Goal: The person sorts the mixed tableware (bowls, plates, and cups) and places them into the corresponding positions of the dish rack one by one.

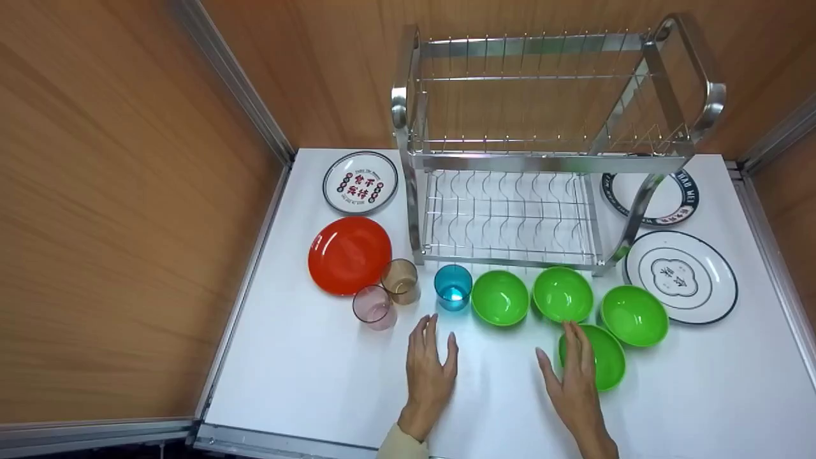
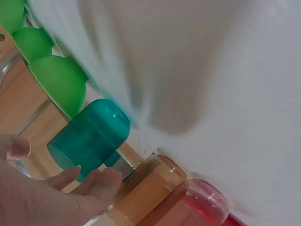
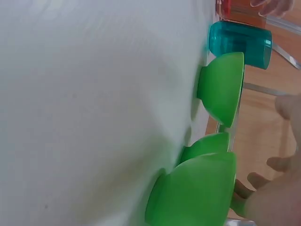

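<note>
Two hands sit low over the white counter (image 1: 287, 376) in front of the metal dish rack (image 1: 542, 164), well apart from each other, and neither one grips anything. The left hand (image 1: 428, 376), with a pale sleeve (image 1: 403, 445) at its wrist, has its fingers extended and its thumb spread out; it is nearest the blue cup (image 1: 453, 290), which stands upright just in front of the rack's left part. The right hand (image 1: 574, 389), also with fingers extended and thumb apart, reaches over the edge of the front green bowl (image 1: 610, 358), the one farthest out from the rack, off its right front corner (whether the fingertips touch that bowl, I cannot tell). Three more green bowls sit closer to the rack: the left bowl (image 1: 500, 298) before its middle, the middle bowl (image 1: 563, 293) before its right part, and the right bowl (image 1: 634, 315) just off its right front corner. Off the rack's left front corner, a brown cup (image 1: 400, 277) and a pink cup (image 1: 373, 305) stand close together. On the rack's left lie a red plate (image 1: 349, 255) and a small lettered plate (image 1: 360, 183); on its right, a dark-rimmed plate (image 1: 670, 194) partly hidden by the rack's leg, and a larger white plate (image 1: 685, 280).
</note>
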`<state>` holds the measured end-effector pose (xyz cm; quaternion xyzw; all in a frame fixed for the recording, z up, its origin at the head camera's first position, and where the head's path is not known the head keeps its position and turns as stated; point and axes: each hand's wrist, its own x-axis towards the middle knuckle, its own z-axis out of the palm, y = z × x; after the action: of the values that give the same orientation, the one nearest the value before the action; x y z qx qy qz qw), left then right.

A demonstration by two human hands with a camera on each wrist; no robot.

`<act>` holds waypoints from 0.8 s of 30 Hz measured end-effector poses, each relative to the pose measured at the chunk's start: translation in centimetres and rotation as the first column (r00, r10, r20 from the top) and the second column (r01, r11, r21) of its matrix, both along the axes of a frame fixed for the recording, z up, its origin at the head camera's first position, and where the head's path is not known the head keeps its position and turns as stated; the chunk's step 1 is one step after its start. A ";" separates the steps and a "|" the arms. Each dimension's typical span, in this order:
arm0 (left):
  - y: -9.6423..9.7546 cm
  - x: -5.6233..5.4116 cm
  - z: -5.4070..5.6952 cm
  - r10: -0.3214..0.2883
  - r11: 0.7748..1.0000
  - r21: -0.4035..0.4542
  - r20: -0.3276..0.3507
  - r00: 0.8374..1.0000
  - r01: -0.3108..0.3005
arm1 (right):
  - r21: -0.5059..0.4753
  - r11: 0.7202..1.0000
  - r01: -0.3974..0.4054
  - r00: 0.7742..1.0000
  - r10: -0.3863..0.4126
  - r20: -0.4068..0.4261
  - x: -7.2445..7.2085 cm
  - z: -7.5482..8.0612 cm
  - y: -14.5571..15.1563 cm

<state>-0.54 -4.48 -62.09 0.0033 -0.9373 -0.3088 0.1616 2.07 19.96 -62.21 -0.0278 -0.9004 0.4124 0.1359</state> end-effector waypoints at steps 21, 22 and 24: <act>1.3 -1.0 0.3 0.054 0.923 0.374 0.092 0.994 -0.085 | -0.036 0.980 0.194 0.979 -0.196 -0.060 1.2 -0.2 3.2; 1.4 -1.0 0.3 0.054 0.919 0.384 0.093 0.994 -0.086 | -0.032 0.979 0.202 0.977 -0.204 -0.064 1.3 -0.2 3.2; 1.5 -1.1 0.2 0.055 0.913 0.399 0.090 0.994 -0.086 | -0.025 0.975 0.219 0.973 -0.220 -0.063 1.5 -0.3 3.4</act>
<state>-1.61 -3.01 -61.94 0.0822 -0.8585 -0.4886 0.1325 3.53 23.32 -62.46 -0.1147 -0.8831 0.4036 0.2099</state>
